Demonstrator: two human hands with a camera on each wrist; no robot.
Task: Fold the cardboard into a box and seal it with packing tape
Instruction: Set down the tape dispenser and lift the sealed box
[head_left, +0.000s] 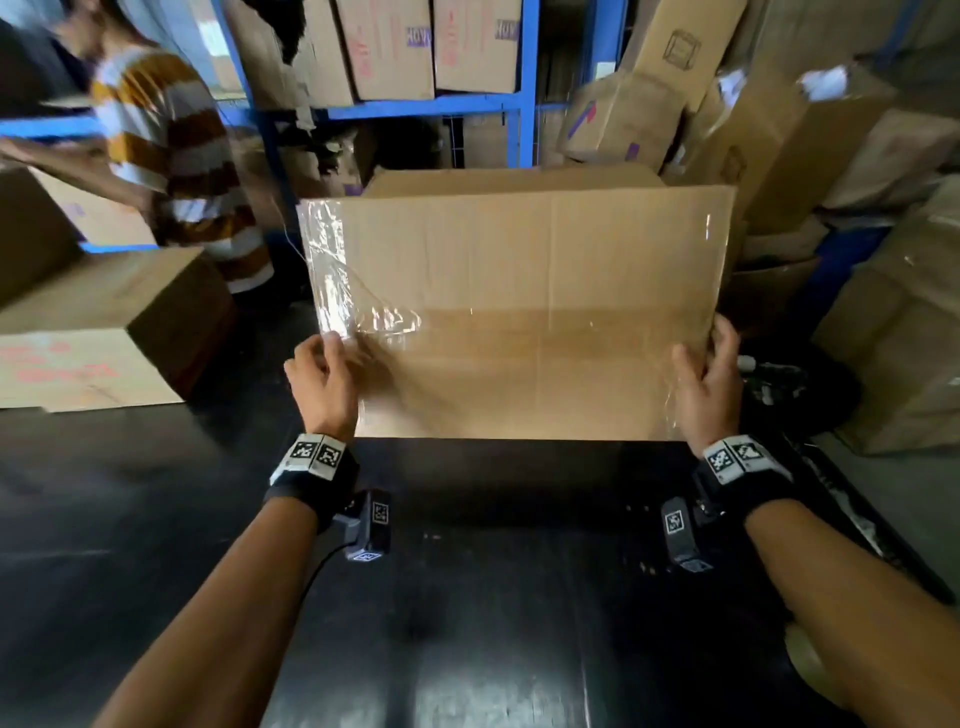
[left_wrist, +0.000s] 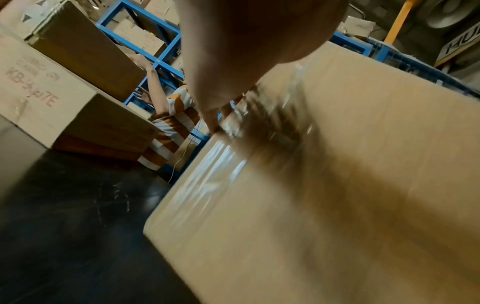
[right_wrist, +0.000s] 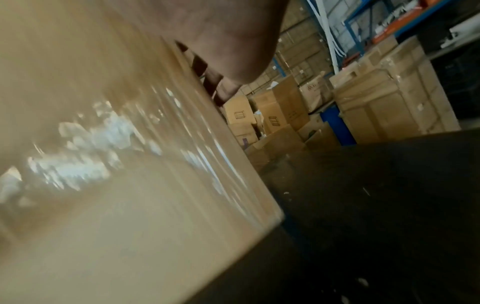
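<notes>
A large brown cardboard box (head_left: 519, 291) stands on the black table (head_left: 467, 597) with a broad face turned toward me. Clear packing tape (head_left: 337, 270) runs, wrinkled, down its left edge and across the middle seam. My left hand (head_left: 324, 374) grips the lower left edge, thumb on the taped face. On the opposite side my right hand (head_left: 709, 374) grips the lower right edge, its fingers wrapped round the side. The left wrist view shows the box (left_wrist: 337, 185) blurred under my left hand (left_wrist: 233, 61). The right wrist view shows the box (right_wrist: 103, 205) with my fingers (right_wrist: 207, 78) curled over its edge.
A person in a striped shirt (head_left: 176, 156) works at the back left near blue shelving (head_left: 415, 106) loaded with cartons. A closed carton (head_left: 104, 332) sits on the table's left. Stacked cartons (head_left: 893, 322) crowd the right side.
</notes>
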